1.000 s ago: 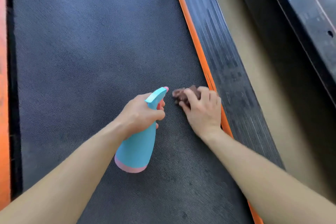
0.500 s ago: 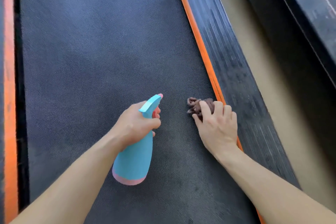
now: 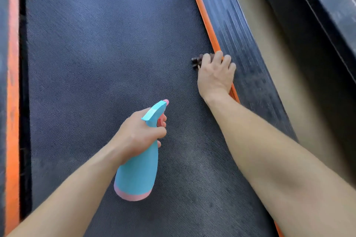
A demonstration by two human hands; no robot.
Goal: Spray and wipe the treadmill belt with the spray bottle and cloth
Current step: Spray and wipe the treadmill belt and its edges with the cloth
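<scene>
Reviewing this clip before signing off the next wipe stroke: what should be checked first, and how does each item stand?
1. Left hand grips the light-blue plastic spray bottle with a pink base: ok.
2. Bottle aimed forward over the dark textured treadmill belt: ok.
3. Right hand holds the small brown cloth down on the belt: ok.
4. Cloth's visible part lies on the belt, beside the orange edge strip: ok.
5. Belt wet with spray: cannot tell.
6. Liquid left in the opaque bottle: cannot tell.

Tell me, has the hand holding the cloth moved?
Yes. The right hand slid the cloth forward along the orange strip, farther up the belt.
</scene>
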